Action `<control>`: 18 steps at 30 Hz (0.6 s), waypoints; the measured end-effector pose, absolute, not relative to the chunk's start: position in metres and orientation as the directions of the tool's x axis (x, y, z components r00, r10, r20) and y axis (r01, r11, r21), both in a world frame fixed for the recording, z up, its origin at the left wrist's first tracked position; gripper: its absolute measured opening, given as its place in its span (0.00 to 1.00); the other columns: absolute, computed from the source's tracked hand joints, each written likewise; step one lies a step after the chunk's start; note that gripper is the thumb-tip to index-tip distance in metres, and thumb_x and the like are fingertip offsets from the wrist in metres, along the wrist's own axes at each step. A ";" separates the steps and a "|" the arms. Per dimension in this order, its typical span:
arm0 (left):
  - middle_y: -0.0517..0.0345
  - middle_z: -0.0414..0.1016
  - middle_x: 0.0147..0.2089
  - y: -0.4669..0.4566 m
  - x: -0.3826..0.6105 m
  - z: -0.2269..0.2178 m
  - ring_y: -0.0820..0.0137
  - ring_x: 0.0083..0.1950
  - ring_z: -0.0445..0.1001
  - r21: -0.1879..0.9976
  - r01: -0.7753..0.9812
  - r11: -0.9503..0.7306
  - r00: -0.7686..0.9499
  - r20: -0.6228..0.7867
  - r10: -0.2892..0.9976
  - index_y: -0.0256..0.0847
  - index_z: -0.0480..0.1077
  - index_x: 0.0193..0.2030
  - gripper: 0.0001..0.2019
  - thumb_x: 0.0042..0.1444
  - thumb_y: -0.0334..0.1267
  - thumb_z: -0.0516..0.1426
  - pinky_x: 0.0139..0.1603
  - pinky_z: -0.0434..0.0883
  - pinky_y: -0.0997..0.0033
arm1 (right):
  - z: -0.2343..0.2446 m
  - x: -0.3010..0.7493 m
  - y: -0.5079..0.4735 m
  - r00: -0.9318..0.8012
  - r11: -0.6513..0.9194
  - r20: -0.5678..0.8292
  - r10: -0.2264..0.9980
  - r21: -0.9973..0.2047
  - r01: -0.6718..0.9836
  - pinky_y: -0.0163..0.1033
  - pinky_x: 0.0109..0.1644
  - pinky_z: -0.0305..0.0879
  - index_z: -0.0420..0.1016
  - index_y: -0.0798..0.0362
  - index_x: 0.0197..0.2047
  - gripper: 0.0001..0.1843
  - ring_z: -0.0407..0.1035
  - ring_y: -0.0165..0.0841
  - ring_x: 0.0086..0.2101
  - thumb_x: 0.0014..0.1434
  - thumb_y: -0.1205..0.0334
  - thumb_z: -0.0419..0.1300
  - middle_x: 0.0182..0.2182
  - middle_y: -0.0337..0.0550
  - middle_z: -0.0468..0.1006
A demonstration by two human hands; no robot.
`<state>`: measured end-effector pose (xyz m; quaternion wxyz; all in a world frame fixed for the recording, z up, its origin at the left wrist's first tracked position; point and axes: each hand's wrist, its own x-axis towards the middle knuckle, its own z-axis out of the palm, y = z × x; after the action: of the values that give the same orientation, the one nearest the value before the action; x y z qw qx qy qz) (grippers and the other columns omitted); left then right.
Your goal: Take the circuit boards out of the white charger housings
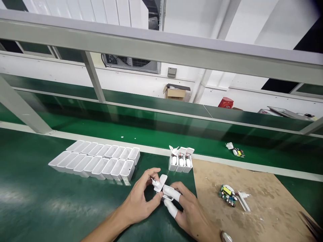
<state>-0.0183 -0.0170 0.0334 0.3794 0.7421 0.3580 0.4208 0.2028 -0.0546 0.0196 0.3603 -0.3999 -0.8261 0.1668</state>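
Observation:
Both hands meet over the green bench mat, pinching one small white plug piece with metal prongs (159,184). My left hand (141,201) grips it from the left with thumb and fingers closed. From the right, my right hand (188,211) holds the same piece with fingers wearing white finger cots. Just beyond the hands stand three white housings (180,162) with parts set in them. Two rows of several empty white housings (97,159) lie to the left.
A brown board (252,208) covers the bench at the right and carries a small circuit board (227,195) and a white plug part (243,199). More loose parts (235,150) lie on the green conveyor belt (151,129). Grey frame bars cross overhead.

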 end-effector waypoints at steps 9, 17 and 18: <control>0.46 0.65 0.62 -0.026 -0.022 0.031 0.54 0.57 0.75 0.750 0.256 -0.609 0.369 0.507 0.779 0.53 0.51 0.76 0.50 0.53 0.47 0.74 0.58 0.79 0.48 | 0.022 0.193 -0.053 -0.154 -0.004 0.018 0.988 -0.990 -0.140 0.48 0.51 0.77 0.82 0.50 0.49 0.21 0.78 0.43 0.45 0.62 0.43 0.69 0.46 0.49 0.82; 0.48 0.73 0.52 -0.042 -0.009 0.042 0.56 0.51 0.76 0.532 0.301 -0.791 0.352 0.709 0.611 0.49 0.53 0.75 0.41 0.62 0.46 0.69 0.51 0.79 0.54 | 0.030 0.174 -0.063 -0.225 -0.281 -0.211 0.951 -0.896 -0.344 0.51 0.42 0.78 0.79 0.55 0.42 0.33 0.82 0.47 0.35 0.56 0.31 0.69 0.28 0.47 0.83; 0.48 0.73 0.52 -0.042 -0.008 0.043 0.56 0.50 0.76 0.526 0.306 -0.793 0.352 0.712 0.608 0.49 0.53 0.75 0.40 0.62 0.47 0.69 0.50 0.79 0.54 | 0.031 0.173 -0.063 -0.228 -0.290 -0.220 0.948 -0.891 -0.348 0.51 0.42 0.78 0.79 0.55 0.42 0.33 0.82 0.47 0.35 0.55 0.31 0.69 0.27 0.47 0.82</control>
<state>-0.0083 -0.0417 0.0432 0.1528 0.8080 0.2828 0.4938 0.1730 -0.0634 0.0305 0.4686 -0.4079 -0.3677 0.6920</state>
